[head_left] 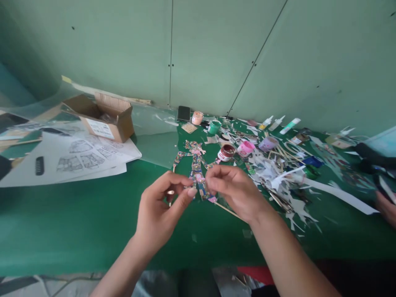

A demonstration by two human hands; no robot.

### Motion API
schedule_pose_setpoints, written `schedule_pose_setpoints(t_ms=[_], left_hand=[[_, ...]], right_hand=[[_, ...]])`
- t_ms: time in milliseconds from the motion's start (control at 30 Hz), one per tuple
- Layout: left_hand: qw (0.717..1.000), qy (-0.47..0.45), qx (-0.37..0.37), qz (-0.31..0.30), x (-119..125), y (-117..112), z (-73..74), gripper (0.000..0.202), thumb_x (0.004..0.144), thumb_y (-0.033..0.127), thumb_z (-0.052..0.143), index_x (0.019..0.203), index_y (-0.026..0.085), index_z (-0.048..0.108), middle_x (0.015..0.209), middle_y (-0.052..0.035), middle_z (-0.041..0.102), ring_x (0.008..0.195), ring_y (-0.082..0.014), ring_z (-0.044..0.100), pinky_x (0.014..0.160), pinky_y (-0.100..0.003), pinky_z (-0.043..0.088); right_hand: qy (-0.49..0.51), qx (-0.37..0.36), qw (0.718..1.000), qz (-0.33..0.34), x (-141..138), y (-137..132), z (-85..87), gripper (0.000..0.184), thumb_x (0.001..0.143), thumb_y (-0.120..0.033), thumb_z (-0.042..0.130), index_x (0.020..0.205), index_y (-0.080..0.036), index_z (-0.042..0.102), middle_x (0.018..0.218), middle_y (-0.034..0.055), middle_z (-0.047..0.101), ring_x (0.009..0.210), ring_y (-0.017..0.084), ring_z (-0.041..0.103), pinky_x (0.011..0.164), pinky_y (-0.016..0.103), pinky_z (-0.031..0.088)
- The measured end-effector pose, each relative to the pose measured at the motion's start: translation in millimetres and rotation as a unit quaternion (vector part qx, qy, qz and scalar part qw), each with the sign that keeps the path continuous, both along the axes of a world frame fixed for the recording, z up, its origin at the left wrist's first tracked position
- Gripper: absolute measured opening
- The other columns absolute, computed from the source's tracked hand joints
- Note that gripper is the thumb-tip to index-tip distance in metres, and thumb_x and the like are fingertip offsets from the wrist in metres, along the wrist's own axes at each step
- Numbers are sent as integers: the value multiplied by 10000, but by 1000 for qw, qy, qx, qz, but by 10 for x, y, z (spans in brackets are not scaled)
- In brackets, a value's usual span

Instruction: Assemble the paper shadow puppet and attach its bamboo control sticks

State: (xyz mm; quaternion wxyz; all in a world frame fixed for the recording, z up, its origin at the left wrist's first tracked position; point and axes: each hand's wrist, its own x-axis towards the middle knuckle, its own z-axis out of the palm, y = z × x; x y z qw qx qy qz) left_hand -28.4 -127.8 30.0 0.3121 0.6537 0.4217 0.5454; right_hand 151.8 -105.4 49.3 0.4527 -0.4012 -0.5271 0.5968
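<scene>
A colourful jointed cut-out figure [197,163], patterned in blue, pink and green, lies flat on the green table. A thin wooden stick [228,210] runs from its lower part toward my right wrist. Over the figure's lower left side, my left hand [163,202] has thumb and index finger pinched together; whatever is between them is too small to make out. My right hand [233,187] is close beside it, fingers curled in above the figure's right side. Its fingertips are partly hidden, so what they grip does not show. Both hands cover parts of the figure.
Paint jars, including a dark red one [226,153] and a pink one [246,148], stand behind my right hand. Paper scraps [278,173] and scissors [276,196] lie rightward. An open cardboard box [120,126] rests on printed sheets [93,165]. Another person's hand [386,206] shows far right.
</scene>
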Motion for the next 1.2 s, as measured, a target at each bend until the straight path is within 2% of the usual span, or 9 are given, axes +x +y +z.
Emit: schedule_pose_setpoints(t_ms=[133, 300, 467, 633, 800, 900, 1033, 1133, 1200], left_hand=[[977, -145, -87, -128, 93, -50, 118, 194, 794, 376, 738, 813, 183, 730, 624, 16, 558, 518, -71, 455, 460, -190, 369], [937, -205, -155, -238, 50, -60, 142, 175, 687, 344, 837, 685, 189, 756, 582, 8, 563, 514, -75, 485, 479, -198, 406], [926, -185, -174, -280, 41, -26, 147, 139, 650, 300, 865, 668, 198, 771, 572, 6, 558, 548, -74, 484, 501, -185, 399], [916, -171, -181, -314, 75, 49, 104, 141, 651, 284, 864, 648, 191, 759, 572, 13, 544, 547, -68, 479, 511, -180, 398], [922, -143, -191, -307, 73, 70, 85, 214, 655, 355, 855, 629, 177, 739, 551, 21, 493, 508, -72, 449, 477, -201, 393], [923, -133, -213, -291, 101, 68, 108, 277, 639, 429, 851, 624, 181, 728, 568, 11, 503, 506, -94, 487, 478, -234, 431], [945, -130, -198, -224, 175, 80, 129, 353, 648, 494, 826, 610, 171, 689, 558, 7, 526, 488, -101, 497, 467, -237, 440], [965, -81, -179, -175, 195, 98, 111, 410, 709, 541, 765, 629, 156, 647, 542, 16, 510, 486, -82, 438, 463, -211, 395], [969, -53, -173, -168, 186, 110, 96, 420, 759, 547, 717, 656, 153, 618, 568, 18, 511, 503, -78, 415, 475, -203, 375]], right_hand=[[64, -37, 996, 52, -73, -254, 5, 243, 687, -402, 789, 654, -199, 660, 583, -40, 531, 570, 94, 442, 575, 253, 368], [69, -84, 990, 91, -104, -369, 41, 352, 646, -460, 825, 601, -186, 608, 562, -44, 490, 567, 93, 395, 565, 255, 311], [65, -117, 983, 128, -40, -400, 26, 355, 651, -408, 827, 593, -177, 564, 564, -58, 453, 566, 83, 343, 546, 247, 247], [99, -137, 969, 180, 42, -350, -64, 250, 687, -310, 801, 645, -160, 605, 641, -36, 553, 607, 82, 452, 596, 238, 319], [118, -149, 958, 215, 29, -304, -93, 329, 679, -381, 810, 617, -169, 567, 628, -40, 556, 589, 81, 469, 597, 240, 350], [114, -169, 956, 213, 1, -276, -101, 395, 644, -401, 839, 601, -182, 513, 622, -45, 538, 575, 77, 452, 591, 242, 351], [116, -135, 978, 109, -25, -237, -138, 427, 607, -423, 863, 642, -200, 501, 631, -59, 500, 576, 81, 423, 553, 233, 332], [96, -72, 993, 12, -23, -230, -149, 367, 638, -437, 842, 754, -223, 569, 610, -73, 459, 570, 88, 407, 534, 230, 338], [70, -12, 997, -24, -14, -241, -143, 307, 687, -425, 812, 833, -238, 617, 634, -65, 489, 586, 94, 440, 545, 235, 368]])
